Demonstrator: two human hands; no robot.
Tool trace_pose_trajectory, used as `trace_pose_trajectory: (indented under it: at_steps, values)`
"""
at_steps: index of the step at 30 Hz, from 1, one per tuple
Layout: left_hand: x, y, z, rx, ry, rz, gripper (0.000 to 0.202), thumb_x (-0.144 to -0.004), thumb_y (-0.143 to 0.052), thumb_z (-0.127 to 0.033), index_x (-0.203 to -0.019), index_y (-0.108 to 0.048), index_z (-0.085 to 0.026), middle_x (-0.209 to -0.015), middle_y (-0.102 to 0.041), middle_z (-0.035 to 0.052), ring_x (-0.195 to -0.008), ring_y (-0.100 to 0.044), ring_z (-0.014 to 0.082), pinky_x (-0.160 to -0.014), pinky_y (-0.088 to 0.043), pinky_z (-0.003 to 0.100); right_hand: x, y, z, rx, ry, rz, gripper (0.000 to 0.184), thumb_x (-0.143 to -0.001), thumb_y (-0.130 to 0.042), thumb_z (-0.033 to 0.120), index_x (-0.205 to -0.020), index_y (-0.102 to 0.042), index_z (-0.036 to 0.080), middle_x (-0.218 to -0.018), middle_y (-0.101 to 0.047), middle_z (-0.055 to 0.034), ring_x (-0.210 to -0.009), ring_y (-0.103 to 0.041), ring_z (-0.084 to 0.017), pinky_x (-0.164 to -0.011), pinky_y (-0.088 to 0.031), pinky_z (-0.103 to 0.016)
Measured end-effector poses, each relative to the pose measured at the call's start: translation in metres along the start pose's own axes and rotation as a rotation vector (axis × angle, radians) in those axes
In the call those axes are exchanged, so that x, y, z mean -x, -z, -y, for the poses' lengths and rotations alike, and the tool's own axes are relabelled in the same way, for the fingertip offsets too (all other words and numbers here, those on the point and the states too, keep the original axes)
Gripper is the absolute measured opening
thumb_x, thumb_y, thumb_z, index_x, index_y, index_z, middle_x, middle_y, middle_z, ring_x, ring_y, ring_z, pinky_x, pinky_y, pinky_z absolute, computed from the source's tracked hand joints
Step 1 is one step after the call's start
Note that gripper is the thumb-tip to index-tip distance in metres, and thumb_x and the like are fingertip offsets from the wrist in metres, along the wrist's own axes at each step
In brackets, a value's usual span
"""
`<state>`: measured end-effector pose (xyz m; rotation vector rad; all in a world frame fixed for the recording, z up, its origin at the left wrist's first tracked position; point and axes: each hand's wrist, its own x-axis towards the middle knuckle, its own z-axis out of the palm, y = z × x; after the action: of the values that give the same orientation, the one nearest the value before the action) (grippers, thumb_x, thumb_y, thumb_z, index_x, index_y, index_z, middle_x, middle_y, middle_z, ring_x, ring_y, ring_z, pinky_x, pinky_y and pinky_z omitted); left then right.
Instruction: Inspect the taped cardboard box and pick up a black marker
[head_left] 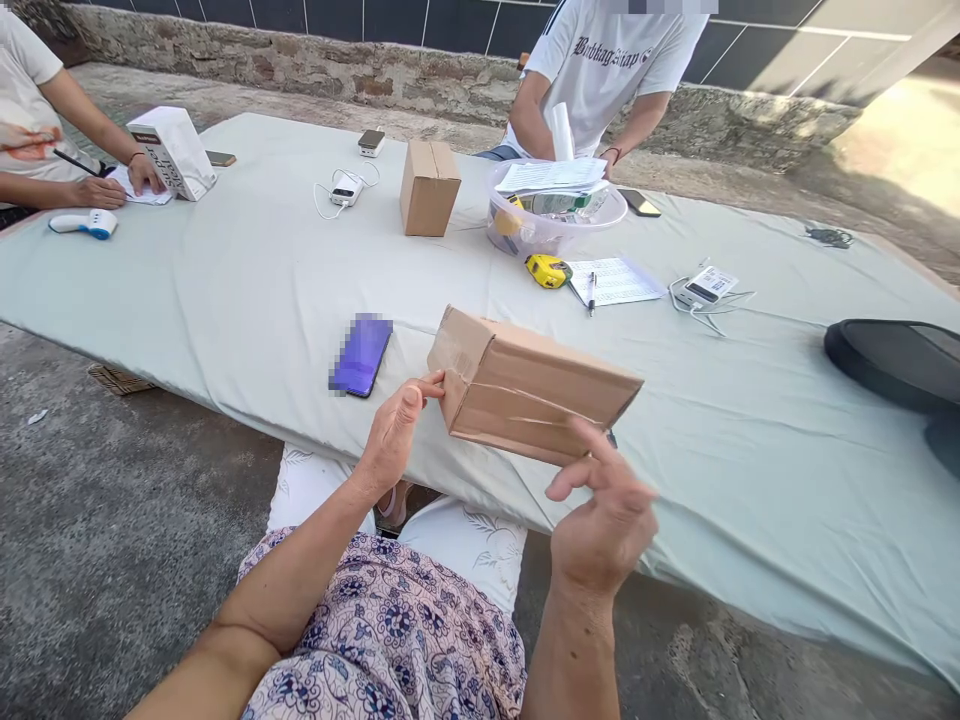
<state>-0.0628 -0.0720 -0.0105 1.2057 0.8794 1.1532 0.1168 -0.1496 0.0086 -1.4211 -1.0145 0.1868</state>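
A brown cardboard box is tilted at the near edge of the cloth-covered table, with a seam running along the side that faces me. My left hand grips the box at its left end, its fingertips on the lower corner and partly hidden. In front of the box's right part is my right hand, slightly blurred, with forefinger and thumb apart and the other fingers curled. The forefinger's tip overlaps the box side near the seam; whether it touches cannot be told. A phone with a purple screen lies left of the box.
Beyond the box are a yellow tape measure, a paper sheet with a pen, a plastic basin and another cardboard box. A black round object sits right. Two people are at the table's far side and left end.
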Motion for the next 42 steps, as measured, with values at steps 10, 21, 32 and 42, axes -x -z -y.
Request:
trace_pose_trajectory:
  at_steps: [10,21,32,42]
  values:
    - [-0.004,0.002,0.0,-0.152,0.051,-0.149,0.064,-0.091,-0.042,-0.085,-0.103,-0.06,-0.025,-0.104,-0.067,0.0052,-0.101,-0.059,0.0246,-0.088,-0.045,0.036,0.007,-0.007,-0.007,-0.047,-0.01,-0.019,0.055,-0.104,-0.043,0.066,-0.12,-0.064,0.018,-0.047,-0.044,0.0118,-0.047,-0.049,-0.015,-0.098,-0.055,-0.053]
    - [-0.003,0.003,-0.01,-0.277,0.019,-0.093,0.068,-0.091,-0.036,-0.087,-0.093,-0.06,-0.024,-0.096,-0.062,0.0039,-0.1,-0.054,0.0257,-0.086,-0.041,0.036,0.005,-0.002,-0.007,0.019,-0.352,0.055,0.068,-0.092,-0.059,0.069,-0.137,-0.067,0.018,-0.143,-0.064,-0.013,-0.136,-0.056,-0.033,-0.105,-0.048,-0.044]
    - [-0.005,0.012,-0.013,-0.158,0.023,0.013,0.053,-0.092,-0.048,-0.073,-0.102,-0.061,-0.022,-0.135,-0.07,0.0097,-0.125,-0.062,0.0296,-0.105,-0.044,0.039,0.0,0.005,-0.016,-0.075,-0.353,0.205,0.088,-0.088,-0.067,0.061,-0.159,-0.044,0.014,-0.14,-0.067,-0.0182,-0.128,-0.064,-0.033,-0.097,-0.057,-0.039]
    - [-0.008,0.009,-0.013,-0.146,0.061,0.1,0.033,-0.075,-0.063,-0.031,-0.104,-0.048,-0.025,-0.162,-0.051,0.0148,-0.153,-0.044,0.0322,-0.12,-0.033,0.049,-0.012,0.022,-0.039,0.199,-0.154,0.399,0.074,-0.096,-0.06,0.052,-0.161,-0.042,0.024,-0.121,-0.071,-0.0108,-0.098,-0.065,-0.024,-0.097,-0.054,-0.045]
